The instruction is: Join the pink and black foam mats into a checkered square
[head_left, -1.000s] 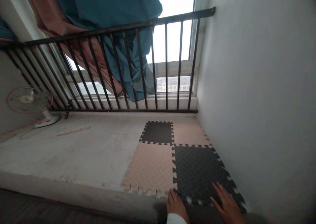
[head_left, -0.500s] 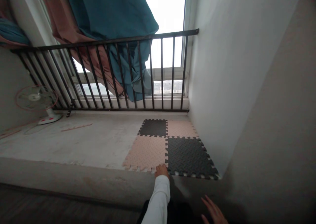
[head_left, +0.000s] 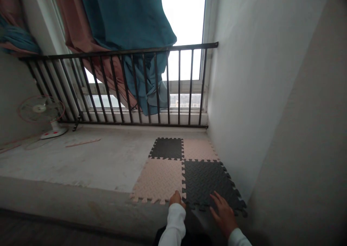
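Right hand (head_left: 222, 211) back up onto black mat (head_left: 206, 177), near right corner, palm flat, fingers spread. Left hand (head_left: 176, 199) at seam with beige mat (head_left: 159, 179), grip unclear. We'd press seam teeth down evenly, near edges flush.

Four foam mats (head_left: 162, 177) lie joined on the ledge (head_left: 94, 162), in its right corner against the wall (head_left: 244, 94) — railing (head_left: 121, 90) behind, fan (head_left: 40, 112) far left. At their near edge rests the left hand (head_left: 177, 199), the right hand (head_left: 223, 212) just right of it.
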A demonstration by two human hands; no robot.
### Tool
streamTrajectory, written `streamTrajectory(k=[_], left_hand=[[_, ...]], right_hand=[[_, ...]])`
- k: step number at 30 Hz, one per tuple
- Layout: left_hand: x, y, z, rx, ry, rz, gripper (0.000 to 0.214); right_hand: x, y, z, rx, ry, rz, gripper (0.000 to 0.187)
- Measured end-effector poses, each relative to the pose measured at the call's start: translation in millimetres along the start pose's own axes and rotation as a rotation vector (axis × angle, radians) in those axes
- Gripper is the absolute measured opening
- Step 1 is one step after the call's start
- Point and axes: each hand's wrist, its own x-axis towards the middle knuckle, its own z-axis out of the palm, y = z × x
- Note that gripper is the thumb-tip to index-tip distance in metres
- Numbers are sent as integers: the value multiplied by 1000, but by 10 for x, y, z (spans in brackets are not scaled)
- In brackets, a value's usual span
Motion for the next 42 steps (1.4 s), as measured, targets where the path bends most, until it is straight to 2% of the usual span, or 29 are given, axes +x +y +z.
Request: streamTrajectory(k=[3, 6, 10, 14, 16, 19, 24, 28, 36, 39, 42], left_hand=[[-22, -17, -21, 9, -58, 3, 34], [-24, -11, -27, 54, -117, -21, 39], [-34, 23, 31, 114, -123, -7, 44], [-17, 88, 133, 168, -194, -57, 46], [6, 127, 165, 195, -191, -73, 42], [44, 153, 157, 239, -159, -71, 40], [60, 42, 52, 250, -221, 17, 32], [-23, -42, -23, 179, -134, 52, 26], [-100, -3, -116, 167, 10, 16, 20], [-98, -21, -115, 123, 138, 9, 15], [-114, -56, -124, -18, 305, 20, 19]], right_hand=[[330, 49, 3, -87, -13, 69, 48], [644, 168, 32, -192, -84, 158, 51], [923, 313, 199, -308, -178, 316, 56], [989, 360, 421, -396, -106, 356, 58], [977, 359, 473, -433, -80, 353, 59], [950, 346, 467, -436, -50, 321, 58], [929, 318, 408, -407, -59, 327, 58], [916, 290, 388, -393, -68, 327, 57], [914, 270, 348, -385, -102, 336, 57], [923, 295, 375, -385, -93, 334, 57], [927, 310, 396, -378, -75, 329, 57]])
